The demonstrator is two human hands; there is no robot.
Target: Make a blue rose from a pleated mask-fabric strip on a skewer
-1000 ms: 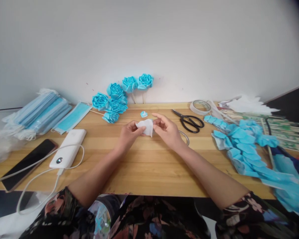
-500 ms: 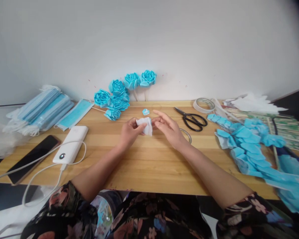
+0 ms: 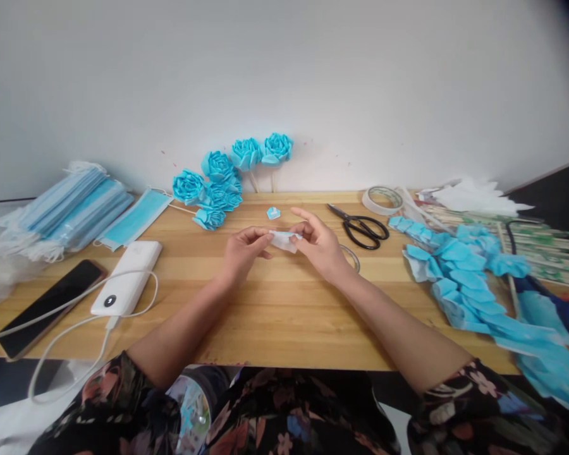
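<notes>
A small white piece of mask fabric [image 3: 284,242], with a pale blue upper edge, is stretched between my two hands over the table. My left hand [image 3: 244,254] pinches its left end between thumb and fingers. At the other end my right hand [image 3: 317,245] grips it with thumb and fingers, the index finger raised. Just beyond the hands lies a little blue folded piece [image 3: 274,213]. Several blue fabric flowers [image 3: 218,196] rest further back, two of them on sticks against the wall. Black-handled scissors [image 3: 363,229] lie right of my right hand.
Stacked face masks [image 3: 71,208], a phone [image 3: 52,306] and a white power bank [image 3: 127,278] with its cable occupy the left. Rightward are a tape roll [image 3: 382,201], blue petal strips [image 3: 469,278] and green-white packets [image 3: 550,249]. A bin [image 3: 194,398] stands below the table edge.
My right hand has closed on the right end of the fabric. The piece has turned from upright to a flatter, sideways position. The whole view has shifted slightly.
</notes>
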